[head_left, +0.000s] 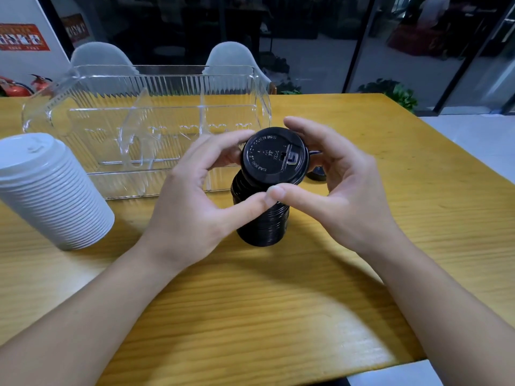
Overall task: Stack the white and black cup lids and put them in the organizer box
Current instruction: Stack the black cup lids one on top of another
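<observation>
Ridged round black lid stack [262, 218]

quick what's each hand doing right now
Left hand: fingers curled round the black lid stack, holding it.
Right hand: fingers curled round the same stack's top, holding it.

Both forearms are bare to the frame's edge, with no sleeve, watch or ring showing, and the left hand [192, 201] and right hand [345, 190] wear no gloves, their nails cut short.
</observation>
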Demonstrator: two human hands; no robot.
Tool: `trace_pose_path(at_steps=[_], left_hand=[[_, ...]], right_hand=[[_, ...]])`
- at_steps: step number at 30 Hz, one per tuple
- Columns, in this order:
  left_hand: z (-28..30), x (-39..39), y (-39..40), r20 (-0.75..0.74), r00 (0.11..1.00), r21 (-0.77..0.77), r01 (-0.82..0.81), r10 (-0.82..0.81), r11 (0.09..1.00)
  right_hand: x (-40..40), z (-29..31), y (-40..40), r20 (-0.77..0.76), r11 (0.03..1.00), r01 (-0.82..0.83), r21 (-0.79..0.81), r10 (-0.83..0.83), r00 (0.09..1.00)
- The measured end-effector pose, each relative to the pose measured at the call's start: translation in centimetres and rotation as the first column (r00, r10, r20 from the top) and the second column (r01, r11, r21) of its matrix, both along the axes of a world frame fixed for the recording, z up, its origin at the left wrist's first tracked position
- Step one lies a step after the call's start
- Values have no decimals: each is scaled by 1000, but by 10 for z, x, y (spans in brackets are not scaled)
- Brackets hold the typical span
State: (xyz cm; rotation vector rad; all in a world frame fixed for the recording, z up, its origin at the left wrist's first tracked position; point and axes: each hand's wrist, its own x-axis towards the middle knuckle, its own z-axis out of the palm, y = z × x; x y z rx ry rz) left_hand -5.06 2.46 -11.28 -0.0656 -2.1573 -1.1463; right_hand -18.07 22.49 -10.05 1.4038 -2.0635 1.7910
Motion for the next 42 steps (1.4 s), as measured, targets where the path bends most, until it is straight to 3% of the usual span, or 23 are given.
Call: trace_pose_path(at_steps=[11,17,28,35,42], left_hand=[[-12,-5,0,272,956,142,76,-113,987],[-16,-6,-2,272,946,212,122,-179,970],[-13,-5,-3,265,924,309,189,-275,932],[-14,-6,2,229,945,277,167,-233,946],[-14,-5,0,235,955,178,139,-179,974]], right_hand=[[-9,-3,2,152,989,-80,122,61,987],[-4,-3,3,103,965,-53,255,27,994],[-6,-1,5,59,948,-93,305,79,995],[-6,-5,1,18,968,-9,250,5,1000],[-9,-6,2,39,963,-30,267,21,999]])
